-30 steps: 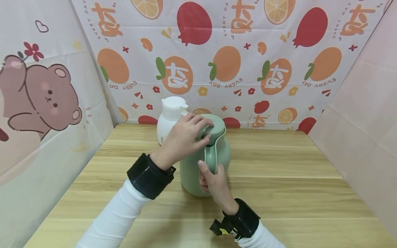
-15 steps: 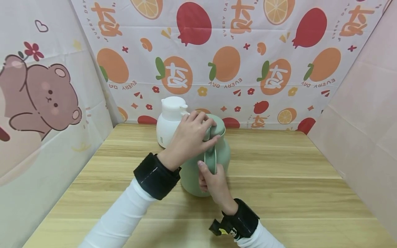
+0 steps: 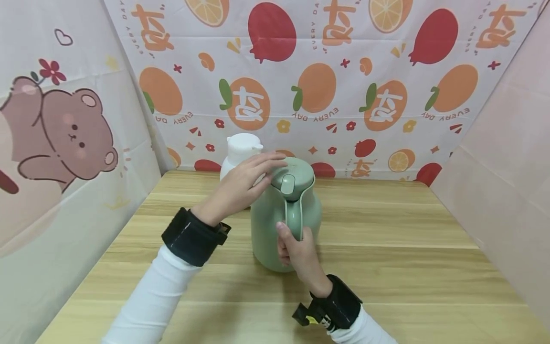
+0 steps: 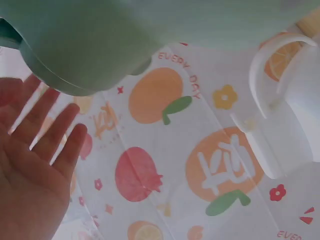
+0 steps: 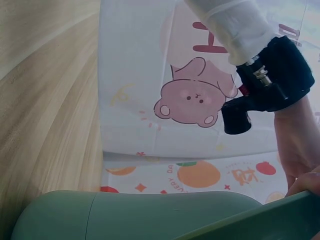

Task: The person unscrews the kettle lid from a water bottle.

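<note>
A green vacuum jug (image 3: 267,239) stands upright on the table in the head view, its round lid (image 3: 301,168) on and a thumb lever (image 3: 287,184) at the lid's near side. My right hand (image 3: 301,255) grips the lower part of its handle (image 3: 294,217). At the lid's left edge is my left hand (image 3: 242,184), fingers extended; whether the fingertips touch the lid I cannot tell. In the left wrist view those fingers (image 4: 62,135) look straight and spread, close to the green jug (image 4: 100,40). The jug's side (image 5: 145,215) fills the bottom of the right wrist view.
Behind my left hand stands a white jug (image 3: 243,145), partly hidden; its handle (image 4: 257,75) shows in the left wrist view. Wooden table (image 3: 399,258) surrounds both. A fruit-print cloth (image 3: 275,105) hangs behind, with a bear-print cloth (image 3: 81,129) at the left.
My left hand has moved off the top of the lid, back to the left, and the lid's lever now shows. The right hand keeps its grip on the handle.
</note>
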The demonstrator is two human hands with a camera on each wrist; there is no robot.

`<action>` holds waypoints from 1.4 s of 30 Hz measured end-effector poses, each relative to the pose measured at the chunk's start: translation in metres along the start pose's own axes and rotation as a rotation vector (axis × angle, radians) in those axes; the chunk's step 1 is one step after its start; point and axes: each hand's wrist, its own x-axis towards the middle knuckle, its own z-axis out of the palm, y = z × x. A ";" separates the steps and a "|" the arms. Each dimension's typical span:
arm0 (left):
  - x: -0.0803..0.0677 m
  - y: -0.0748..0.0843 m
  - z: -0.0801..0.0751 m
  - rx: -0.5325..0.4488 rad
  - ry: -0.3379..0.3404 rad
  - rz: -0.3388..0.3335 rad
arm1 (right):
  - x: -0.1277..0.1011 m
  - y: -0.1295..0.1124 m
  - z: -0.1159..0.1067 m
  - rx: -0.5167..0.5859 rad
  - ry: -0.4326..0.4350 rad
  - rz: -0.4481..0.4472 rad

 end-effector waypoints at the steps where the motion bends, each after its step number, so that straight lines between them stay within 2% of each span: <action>1: -0.001 -0.001 -0.001 -0.002 -0.009 -0.001 | 0.000 0.000 0.000 -0.001 -0.001 0.001; 5: -0.002 -0.004 0.000 0.009 -0.045 0.001 | 0.000 0.000 0.000 -0.003 0.002 0.010; 9: -0.002 -0.005 0.001 0.003 -0.046 0.012 | -0.001 0.001 0.000 -0.001 0.002 0.009; 13: -0.001 -0.005 0.002 0.010 -0.021 0.038 | 0.000 0.001 -0.001 0.007 0.000 -0.002; 19: -0.001 -0.001 0.005 0.025 0.011 0.026 | -0.001 0.002 -0.001 0.003 0.000 -0.003; 28: 0.005 0.007 0.013 0.116 0.081 0.031 | 0.000 0.003 -0.002 0.002 0.011 0.021; 42: 0.015 0.010 0.022 0.197 0.196 0.094 | 0.000 0.002 -0.002 0.002 -0.008 -0.002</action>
